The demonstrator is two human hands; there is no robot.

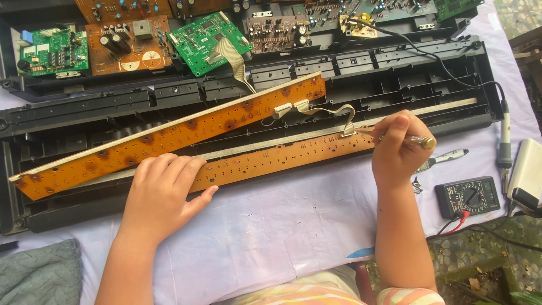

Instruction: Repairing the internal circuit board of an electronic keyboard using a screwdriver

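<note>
At the far left a grey cloth [39, 271] lies on the pale sheet [271, 226] that covers the table. Above it runs the opened black keyboard housing [84, 107], with green circuit boards [53, 53] and a brown circuit board [127, 45] seated along its upper part.

A long orange contact strip board [113, 149] slants across the housing, its left end low and its right end high. The left hand [161, 195] lies flat and open, palm down, fingers spread over the left end of a second orange strip board [282, 158], pressing it where it rests on the front edge of the housing. Grey ribbon cables [324, 110] loop from the upper board down to the right end of the lower one.

There the right hand [395, 148] is closed around a slim tool with a brass-coloured end [420, 141]; its tip touches the lower board just beside the ribbon connector.

Further right, on the sheet, lie a small screwdriver [446, 157], a few loose screws [418, 185] and a black multimeter [467, 196] with a red lead. A soldering iron [504, 138] on a black cable lies near the right edge, beside a white box [528, 172].
</note>
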